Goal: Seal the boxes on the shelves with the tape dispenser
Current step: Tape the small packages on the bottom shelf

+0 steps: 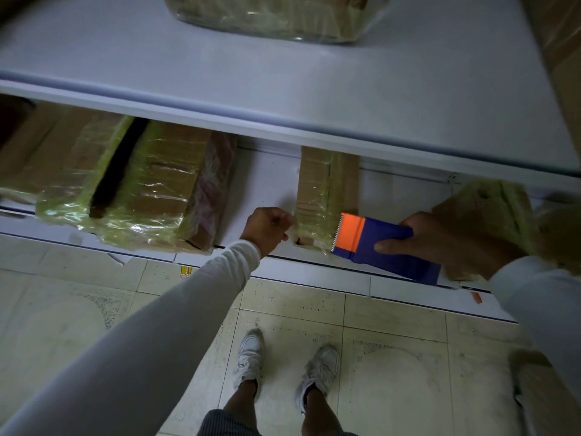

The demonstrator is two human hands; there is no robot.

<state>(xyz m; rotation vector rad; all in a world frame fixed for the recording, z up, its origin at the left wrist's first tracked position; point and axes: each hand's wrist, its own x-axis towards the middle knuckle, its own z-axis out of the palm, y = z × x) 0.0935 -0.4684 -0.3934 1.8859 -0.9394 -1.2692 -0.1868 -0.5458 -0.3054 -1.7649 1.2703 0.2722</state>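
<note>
A narrow cardboard box wrapped in yellowish clear tape stands on the lower white shelf. My right hand grips the blue and orange tape dispenser, its toothed edge against the box's front right corner. My left hand is curled at the box's front left corner, where it pinches the tape end. Two larger taped boxes lie side by side to the left on the same shelf. Another taped box sits behind my right hand.
The upper white shelf juts out over the lower one and carries a taped box at the back. A brown box side rises at the far right. Below are pale floor tiles and my two white shoes.
</note>
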